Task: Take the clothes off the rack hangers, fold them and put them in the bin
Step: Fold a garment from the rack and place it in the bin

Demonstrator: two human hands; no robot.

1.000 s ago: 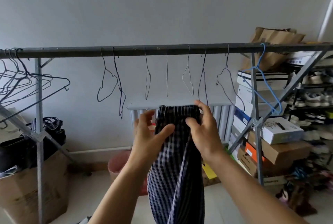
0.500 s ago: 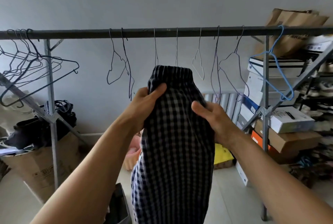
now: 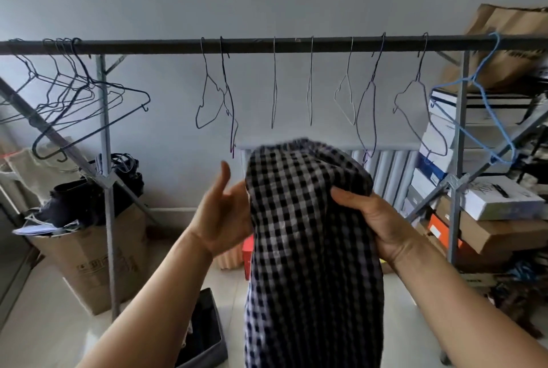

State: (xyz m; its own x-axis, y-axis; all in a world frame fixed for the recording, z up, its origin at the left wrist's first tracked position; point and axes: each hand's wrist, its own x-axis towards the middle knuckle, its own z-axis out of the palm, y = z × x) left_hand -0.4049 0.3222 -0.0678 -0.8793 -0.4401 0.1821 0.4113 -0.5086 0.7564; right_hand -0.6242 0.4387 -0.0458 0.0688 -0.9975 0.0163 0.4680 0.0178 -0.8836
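The right hand's fingers (image 3: 345, 194) are curled tight into the checked cloth (image 3: 308, 234), bunching a fold near its top. The right hand (image 3: 376, 222) sits below the rack bar (image 3: 267, 44), a little right of its middle. The left hand (image 3: 222, 216), also below the bar, is spread wide, with the thumb standing up free and the fingertips lost behind the cloth. The cloth hangs long beneath the bar's middle. Bare wire hangers (image 3: 274, 86) dangle from the bar. A dark bin (image 3: 213, 338) stands on the floor, well below the bar.
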